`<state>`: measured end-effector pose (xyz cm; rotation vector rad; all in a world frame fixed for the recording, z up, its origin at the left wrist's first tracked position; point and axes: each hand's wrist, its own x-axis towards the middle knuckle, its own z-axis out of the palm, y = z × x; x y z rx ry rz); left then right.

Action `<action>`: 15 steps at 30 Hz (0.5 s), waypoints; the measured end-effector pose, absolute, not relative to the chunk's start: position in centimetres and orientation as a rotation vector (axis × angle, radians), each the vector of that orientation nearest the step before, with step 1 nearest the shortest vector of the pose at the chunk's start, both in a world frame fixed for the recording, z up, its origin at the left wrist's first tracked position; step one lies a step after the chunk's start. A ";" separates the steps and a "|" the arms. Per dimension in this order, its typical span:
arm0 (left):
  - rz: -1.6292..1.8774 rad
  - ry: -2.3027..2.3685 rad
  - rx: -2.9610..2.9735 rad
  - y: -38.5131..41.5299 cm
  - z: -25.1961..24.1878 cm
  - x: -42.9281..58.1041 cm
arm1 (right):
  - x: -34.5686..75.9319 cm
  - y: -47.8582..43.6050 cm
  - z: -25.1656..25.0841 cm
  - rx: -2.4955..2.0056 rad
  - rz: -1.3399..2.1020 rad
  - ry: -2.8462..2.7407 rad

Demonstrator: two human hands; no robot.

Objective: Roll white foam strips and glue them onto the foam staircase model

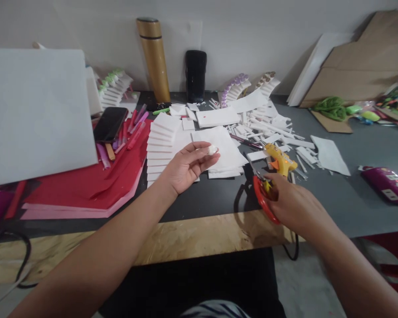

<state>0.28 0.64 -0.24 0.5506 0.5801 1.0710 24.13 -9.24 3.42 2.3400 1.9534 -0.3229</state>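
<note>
Two hands are over the dark grey worktop (pixel 351 198), each with one thing. The left hand (pixel 185 168) is palm up in the middle, its fingers pinched on one small white rounded lump (pixel 212 149), which is lifted just above a stack of white square sheets (pixel 223 145). The right hand (pixel 292 205), near and to the right, has its fingers clenched around one pair of red-handled scissors (pixel 263 201). The scissors' long axis runs near to far: the red loops are at the near end and the blades point away and slightly left, and I cannot tell whether they are parted. Just beyond them lies one yellow glue gun (pixel 280 161). By the far wall stand one gold cylindrical flask (pixel 154 57) and three curved white stepped models, tipped green (pixel 114 86), purple (pixel 235 86) and brown (pixel 268 81). One black phone (pixel 110 123) rests on the left by red paper sheets (pixel 86 181).
</note>
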 end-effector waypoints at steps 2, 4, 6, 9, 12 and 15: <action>1.066 0.577 0.580 0.5 -0.1 0.3 | 25.1 -9.5 3.4 2.407 -0.522 2.052; 1.071 0.559 0.590 0.4 -0.1 0.4 | 25.6 -10.0 3.7 2.448 -0.922 2.098; 1.083 0.533 0.583 0.4 -0.2 0.5 | 25.6 -10.5 4.0 2.465 -1.338 2.039; 1.093 0.527 0.564 0.4 -0.3 0.5 | 25.5 -11.2 4.2 2.398 -1.751 2.017; 1.084 0.571 0.561 0.6 -0.3 0.4 | 25.9 -11.5 3.8 2.219 -1.949 2.152; 1.074 0.612 0.562 0.7 -0.1 0.3 | 26.6 -11.4 3.2 2.174 -1.996 2.284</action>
